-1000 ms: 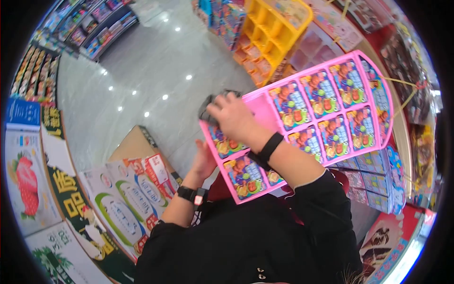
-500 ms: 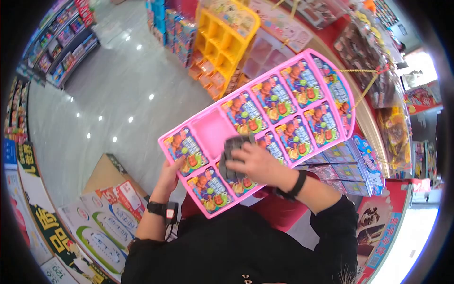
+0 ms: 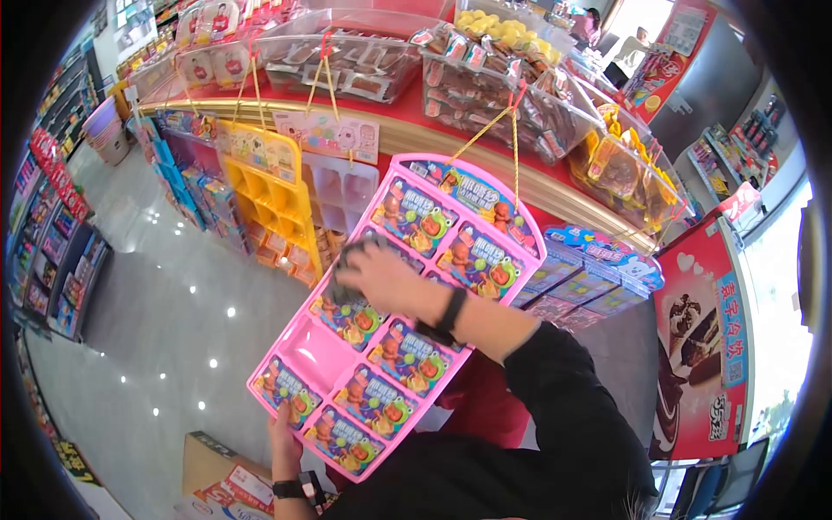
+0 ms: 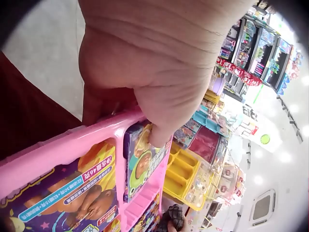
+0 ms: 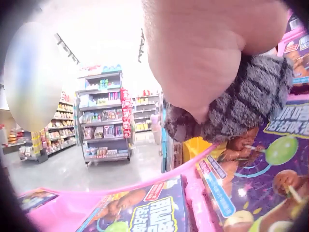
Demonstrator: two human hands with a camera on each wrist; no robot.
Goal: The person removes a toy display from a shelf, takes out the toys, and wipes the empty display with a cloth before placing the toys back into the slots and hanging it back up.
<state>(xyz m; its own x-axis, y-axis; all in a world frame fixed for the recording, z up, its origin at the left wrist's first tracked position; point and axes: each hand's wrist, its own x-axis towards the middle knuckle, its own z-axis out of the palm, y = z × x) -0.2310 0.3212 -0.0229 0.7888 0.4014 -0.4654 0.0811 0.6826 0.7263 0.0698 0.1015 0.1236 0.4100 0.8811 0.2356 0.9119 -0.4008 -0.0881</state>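
A pink display tray (image 3: 319,351) slants across the head view, its upper end at a yellow cord. Colourful flat boxes (image 3: 416,351) fill most compartments; one toward the lower left is bare. My left hand (image 3: 284,438) grips the tray's lower left edge, its thumb over a box (image 4: 145,159) in the left wrist view and its other fingers behind the rim. In my right hand (image 3: 386,279) is a dark grey striped fuzzy cloth (image 5: 256,92), held against the boxes near the tray's upper left side. The palm hides part of the cloth.
A yellow compartment tray (image 3: 286,204) hangs left of the pink one. Behind runs a counter with clear bins of wrapped sweets (image 3: 485,95). A blue-and-pink display (image 3: 589,269) and a red poster stand (image 3: 702,347) are at right, a cardboard box (image 3: 208,464) at lower left.
The head view has swung up toward the counter, and the tray stands steeper in it. My right hand has carried the cloth up the tray. My left hand, earlier loose beside the edge, now grips it.
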